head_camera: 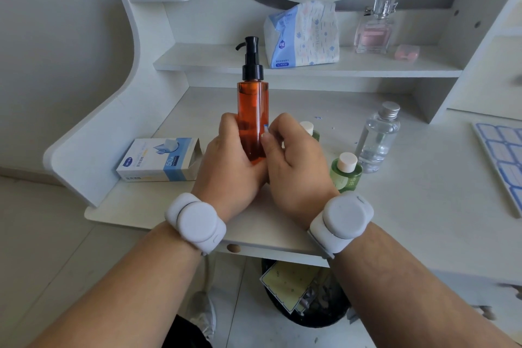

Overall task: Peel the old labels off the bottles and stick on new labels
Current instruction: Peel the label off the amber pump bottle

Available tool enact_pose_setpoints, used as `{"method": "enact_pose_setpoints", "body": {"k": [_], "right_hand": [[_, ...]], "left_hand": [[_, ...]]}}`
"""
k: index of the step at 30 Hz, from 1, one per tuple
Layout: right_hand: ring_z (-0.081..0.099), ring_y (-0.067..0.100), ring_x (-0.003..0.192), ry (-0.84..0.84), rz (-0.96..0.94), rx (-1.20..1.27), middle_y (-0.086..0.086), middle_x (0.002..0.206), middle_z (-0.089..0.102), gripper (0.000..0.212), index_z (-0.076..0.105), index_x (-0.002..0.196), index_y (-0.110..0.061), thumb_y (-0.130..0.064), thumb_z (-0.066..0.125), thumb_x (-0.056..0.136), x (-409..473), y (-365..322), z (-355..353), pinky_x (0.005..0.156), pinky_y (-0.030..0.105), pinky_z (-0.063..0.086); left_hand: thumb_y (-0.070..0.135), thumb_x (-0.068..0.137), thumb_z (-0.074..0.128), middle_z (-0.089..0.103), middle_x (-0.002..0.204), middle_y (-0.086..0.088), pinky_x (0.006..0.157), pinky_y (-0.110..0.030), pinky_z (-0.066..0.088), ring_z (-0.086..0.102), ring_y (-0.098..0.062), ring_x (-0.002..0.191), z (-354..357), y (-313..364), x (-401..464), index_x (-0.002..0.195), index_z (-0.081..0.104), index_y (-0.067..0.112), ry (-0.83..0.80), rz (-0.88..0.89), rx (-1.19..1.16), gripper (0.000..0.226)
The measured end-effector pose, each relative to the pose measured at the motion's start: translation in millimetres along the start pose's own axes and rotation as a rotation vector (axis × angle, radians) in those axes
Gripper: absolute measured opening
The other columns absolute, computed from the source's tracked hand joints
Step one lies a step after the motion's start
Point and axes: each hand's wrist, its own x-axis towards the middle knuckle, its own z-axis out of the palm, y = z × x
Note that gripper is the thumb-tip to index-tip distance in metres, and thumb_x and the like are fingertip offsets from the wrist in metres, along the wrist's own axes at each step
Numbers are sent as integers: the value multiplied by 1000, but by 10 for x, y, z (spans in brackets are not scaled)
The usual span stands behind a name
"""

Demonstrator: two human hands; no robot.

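At frame centre the left hand (228,155) curled round the lower body of the upright orange pump bottle (253,110); the right hand (293,155) pinched a small blue-white label edge (266,128) on its right side. Right of the hands stood two green bottles (346,174), then a clear bottle (378,138). A box (159,159) marked "50" lay left, a label sheet (505,155) at the right edge.

"50" on the blue-and-white box (159,159); "FLOWER" and "400" on the tissue pack (303,34)
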Motion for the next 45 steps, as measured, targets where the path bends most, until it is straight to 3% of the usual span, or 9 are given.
{"method": "enact_pose_setpoints", "body": {"k": [6,8,11,13,21,26,34,38,45], "right_hand": [[53,24,68,33,11,10,-1,68,52,21,49,84,-11,-19,51,103,5,-2,-24,59,30,38],[52,20,67,48,13,-3,-3,66,52,22,49,82,-12,-19,51,103,5,-12,-31,58,27,37],[50,18,64,58,20,10,-4,64,51,23,51,82,-10,-19,51,103,0,-19,-42,55,24,37],[49,16,63,66,23,18,-4,64,51,23,52,82,-9,-19,50,103,0,-19,-49,55,24,37],[61,30,69,75,65,108,9,69,63,25,55,85,-11,-24,50,106,9,-39,-64,65,47,53],[55,24,61,84,77,150,-3,62,55,28,50,78,-22,-25,51,105,14,-33,-65,61,48,54],[54,23,58,100,94,203,-5,59,54,25,51,76,-23,-34,48,98,20,-17,-56,59,50,53],[54,24,58,110,92,197,-3,58,55,25,51,76,-21,-35,47,97,23,-12,-62,59,50,53],[51,14,48,129,93,251,-4,50,53,26,49,77,-14,-21,48,102,21,-7,-71,52,34,44]], "left_hand": [[51,85,71,62,92,22,65,1,41,59,15,84,-8,-8,-4,124,51,33,-16,19,-72,47],[51,87,72,64,93,22,66,-1,44,59,17,87,-16,-12,1,123,51,37,-34,16,-93,44],[52,88,72,67,92,19,70,-10,47,63,9,88,-36,-31,17,121,53,39,-57,12,-132,40],[52,88,72,68,90,20,68,-8,46,65,6,87,-50,-28,19,116,54,40,-69,15,-157,36],[29,90,76,72,89,22,67,-8,49,70,2,85,-59,-8,22,110,62,41,-67,41,-303,27],[36,92,75,70,95,21,69,-9,50,69,0,89,-58,-31,35,118,64,36,-76,54,-332,29],[38,88,72,72,97,14,75,-16,54,70,-6,93,-49,-78,47,126,65,33,-102,49,-406,39],[37,88,71,73,98,12,82,-28,59,71,-11,96,-49,-79,47,128,65,35,-133,35,-452,41],[43,86,69,75,105,4,82,-37,58,73,-20,97,-39,-112,56,130,66,34,-140,8,-499,45]]}}
